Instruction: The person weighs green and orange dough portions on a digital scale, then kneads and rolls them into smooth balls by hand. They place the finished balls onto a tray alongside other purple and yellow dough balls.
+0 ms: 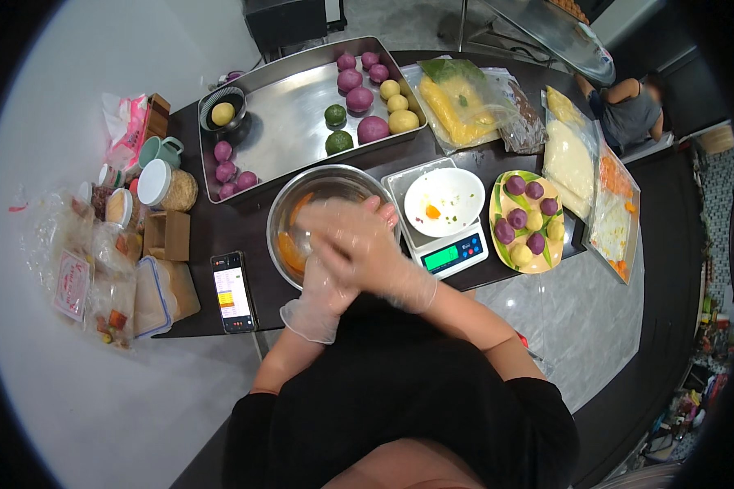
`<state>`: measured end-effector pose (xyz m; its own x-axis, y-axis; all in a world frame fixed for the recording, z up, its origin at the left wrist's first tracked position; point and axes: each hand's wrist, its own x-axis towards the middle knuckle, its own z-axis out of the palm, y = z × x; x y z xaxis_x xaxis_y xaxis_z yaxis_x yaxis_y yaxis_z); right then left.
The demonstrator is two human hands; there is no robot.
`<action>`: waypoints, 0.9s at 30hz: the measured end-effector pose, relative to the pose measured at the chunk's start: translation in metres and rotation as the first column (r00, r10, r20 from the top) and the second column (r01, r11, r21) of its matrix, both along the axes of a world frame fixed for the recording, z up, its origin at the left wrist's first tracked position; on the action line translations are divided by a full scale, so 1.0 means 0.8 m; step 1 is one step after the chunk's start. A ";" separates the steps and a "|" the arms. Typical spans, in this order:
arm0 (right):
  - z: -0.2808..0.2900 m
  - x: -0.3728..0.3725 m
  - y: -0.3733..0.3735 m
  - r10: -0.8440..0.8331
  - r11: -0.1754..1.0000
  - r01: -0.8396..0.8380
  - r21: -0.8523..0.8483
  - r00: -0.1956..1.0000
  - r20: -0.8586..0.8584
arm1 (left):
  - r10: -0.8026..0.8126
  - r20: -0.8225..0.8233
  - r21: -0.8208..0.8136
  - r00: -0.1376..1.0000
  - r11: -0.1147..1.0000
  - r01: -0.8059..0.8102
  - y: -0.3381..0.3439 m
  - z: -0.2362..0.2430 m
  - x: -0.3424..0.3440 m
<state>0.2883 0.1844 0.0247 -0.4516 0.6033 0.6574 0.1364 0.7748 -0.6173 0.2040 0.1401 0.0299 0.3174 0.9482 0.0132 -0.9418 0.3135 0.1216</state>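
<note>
Both my hands wear clear plastic gloves and meet palm to palm over the near right part of a steel bowl [279, 259]. My right hand [363, 253] lies across the top, smeared by motion. Beneath it is my left hand [332, 285], its fingertips showing past the right one. Whatever sits between the palms is hidden. Orange mash [292, 251] shows inside the bowl. Close on the right, a white dish [444, 189] with orange and green scraps rests on a digital scale [451, 257].
Behind the bowl, a large metal tray [281, 114] holds purple, yellow and green balls. A plate of balls [507, 248] and bags of yellow filling [457, 106] are on the right. A phone [234, 295] and jars [167, 186] are on the left. Another person [632, 110] sits far right.
</note>
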 end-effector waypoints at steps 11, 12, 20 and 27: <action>0.012 0.035 0.040 -0.098 0.995 0.098 0.005 0.994 0.054 | 0.070 0.001 -0.211 0.998 0.975 -0.068 0.001 -0.038 -0.046; 0.019 0.058 0.050 -0.148 0.965 0.140 -0.221 0.989 -0.017 | 0.071 -0.055 -0.216 0.996 0.973 -0.082 0.001 -0.033 -0.056; 0.018 0.197 0.053 -0.312 0.739 0.520 -0.429 0.828 0.465 | 0.188 -0.379 -0.114 0.906 0.962 -0.248 -0.014 -0.018 -0.127; 0.015 0.174 0.056 -0.220 0.794 0.491 -0.358 0.782 0.584 | 0.233 -0.622 -0.029 0.748 0.947 -0.320 -0.008 -0.009 -0.109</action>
